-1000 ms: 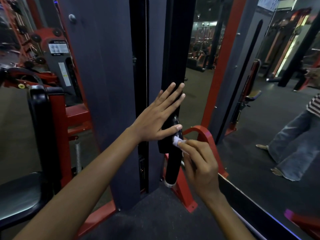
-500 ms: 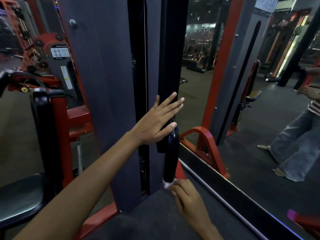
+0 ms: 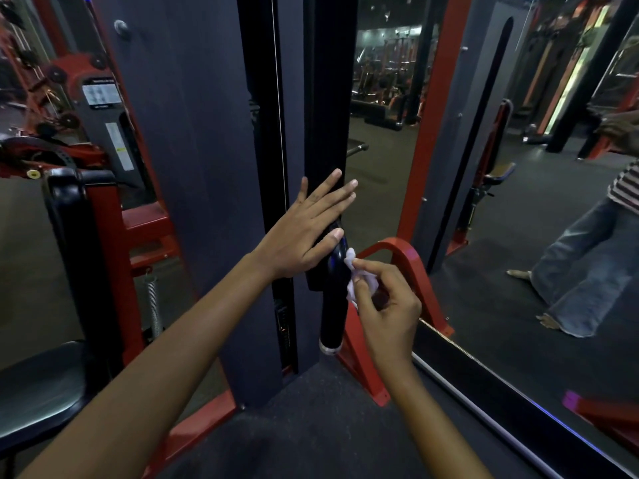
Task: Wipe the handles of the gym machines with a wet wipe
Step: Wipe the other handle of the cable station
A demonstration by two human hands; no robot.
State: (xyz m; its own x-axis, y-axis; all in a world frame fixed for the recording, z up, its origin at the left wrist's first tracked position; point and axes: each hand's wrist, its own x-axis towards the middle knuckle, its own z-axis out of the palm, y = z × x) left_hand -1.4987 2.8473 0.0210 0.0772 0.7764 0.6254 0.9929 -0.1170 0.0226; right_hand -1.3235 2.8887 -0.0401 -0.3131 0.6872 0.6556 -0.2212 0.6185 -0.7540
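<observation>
While the dark grey upright panel (image 3: 193, 167) of a weight machine fills the middle of the view, a wide mirror (image 3: 518, 202) to its right, framed at one edge by a red post (image 3: 425, 133), reflects rows of gym equipment and a dark rubber floor. To the left stands another red-framed machine (image 3: 103, 236) with a black padded seat (image 3: 38, 385) low in the corner and a coiled spring (image 3: 152, 305) beside its post. At the far right edge a person in wide blue jeans (image 3: 584, 267) and a striped top is partly in view, barefoot on the floor.

A black column (image 3: 328, 98) rises in front of the grey panel, and from its lower end the black handle (image 3: 333, 305) hangs nearly upright, capped at the bottom by a silver ring (image 3: 330, 346). A red curved bracket (image 3: 408, 267) sits just behind and to the right of it, at the foot of the mirror.

The left hand (image 3: 304, 233) lies flat against the black column, fingers straight and spread, its thumb touching the top of the handle; it grips nothing. The right hand (image 3: 387, 312) is curled, with thumb and forefinger pinching the wet wipe (image 3: 356, 274), a small crumpled white wad. The wipe is pressed to the right side of the handle's upper part, just below the left thumb.
</observation>
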